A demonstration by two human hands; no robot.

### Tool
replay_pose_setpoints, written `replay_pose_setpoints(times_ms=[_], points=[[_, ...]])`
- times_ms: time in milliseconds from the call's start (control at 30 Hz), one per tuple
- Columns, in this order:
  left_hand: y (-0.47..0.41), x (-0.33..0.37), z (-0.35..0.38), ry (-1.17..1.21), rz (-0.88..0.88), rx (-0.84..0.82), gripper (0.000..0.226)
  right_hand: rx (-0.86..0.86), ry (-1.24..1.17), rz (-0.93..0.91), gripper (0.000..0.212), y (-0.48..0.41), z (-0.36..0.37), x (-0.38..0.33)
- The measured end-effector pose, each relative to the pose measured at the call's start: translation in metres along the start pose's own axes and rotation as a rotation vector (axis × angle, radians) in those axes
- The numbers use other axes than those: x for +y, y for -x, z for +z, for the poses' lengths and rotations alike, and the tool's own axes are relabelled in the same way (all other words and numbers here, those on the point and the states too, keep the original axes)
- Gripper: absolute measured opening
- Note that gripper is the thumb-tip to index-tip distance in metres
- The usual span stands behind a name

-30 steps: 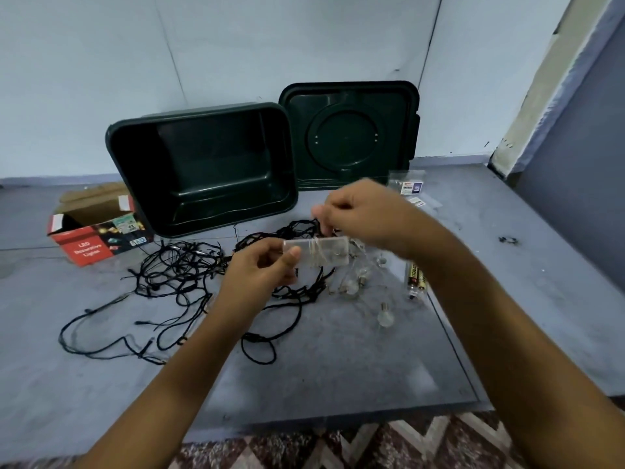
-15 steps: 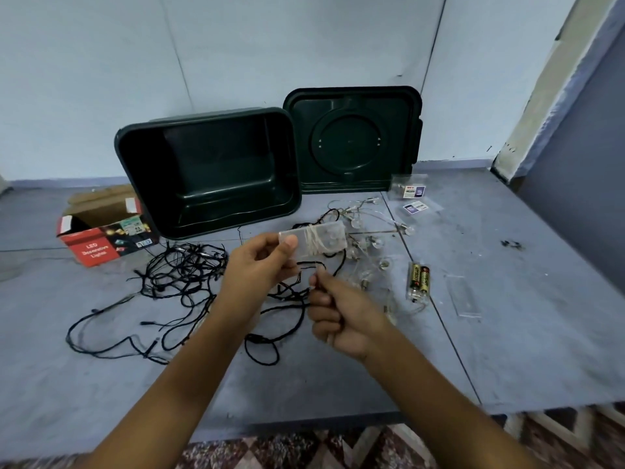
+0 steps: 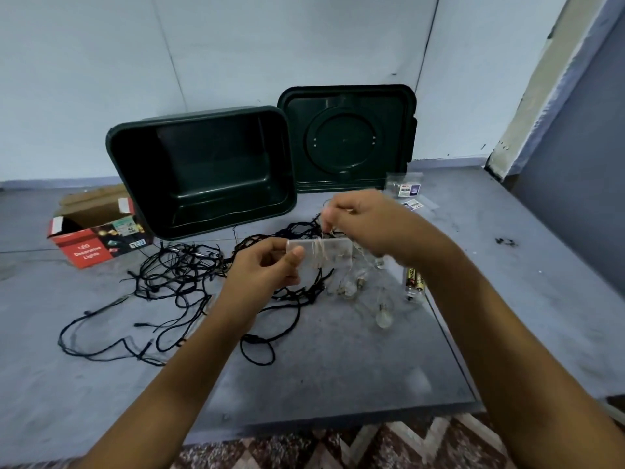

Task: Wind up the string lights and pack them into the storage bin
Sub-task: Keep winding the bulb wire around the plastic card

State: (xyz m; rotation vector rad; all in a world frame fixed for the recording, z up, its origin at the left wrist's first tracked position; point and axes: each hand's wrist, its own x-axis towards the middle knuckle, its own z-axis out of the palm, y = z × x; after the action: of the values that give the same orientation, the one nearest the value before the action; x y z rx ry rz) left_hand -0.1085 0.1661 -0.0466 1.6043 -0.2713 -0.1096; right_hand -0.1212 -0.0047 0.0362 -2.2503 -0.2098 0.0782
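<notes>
Head view, clear case (image 3: 339, 249) and wire (image 3: 318, 257) pinched, cord tangle (image 3: 179, 269) beneath (bin (image 3: 209, 164) behind)

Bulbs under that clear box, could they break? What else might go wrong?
Maybe. The clear bulbs trail loose below the battery box the left hand holds, so they could knock the table or catch in the black string lights tangled beneath. The thin wire the right hand pinches might also slip off the box.

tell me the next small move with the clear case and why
Probably carry the right hand over the clear case for another turn: the left hand pinches its end, few wraps of thin wire sit on it, and bulbs lie loose below.
</notes>
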Motion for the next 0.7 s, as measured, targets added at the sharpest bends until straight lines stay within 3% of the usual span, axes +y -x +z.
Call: replay_pose_setpoints(times_ms=[233,367,500,600,700], points=[[0.0,0.007,0.001,0.158,-0.04,-0.012,0.016,-0.278,-0.971,0.307,0.022,-0.037,0.036,0.067],[-0.006,0.002,0.0,0.189,-0.063,0.072,0.011,-0.161,-1.344,0.37,0.023,-0.013,0.081,0.067],[-0.016,0.0,-0.003,0.204,-0.074,0.148,0.008,0.081,-1.349,0.379,0.021,0.026,0.109,0.041],[-0.023,-0.002,-0.007,0.193,-0.076,0.199,0.01,0.063,-1.162,0.346,0.024,0.055,0.12,0.02],[-0.023,-0.004,-0.008,0.124,-0.055,0.179,0.012,0.008,-0.804,0.229,0.017,0.066,0.106,-0.001]])
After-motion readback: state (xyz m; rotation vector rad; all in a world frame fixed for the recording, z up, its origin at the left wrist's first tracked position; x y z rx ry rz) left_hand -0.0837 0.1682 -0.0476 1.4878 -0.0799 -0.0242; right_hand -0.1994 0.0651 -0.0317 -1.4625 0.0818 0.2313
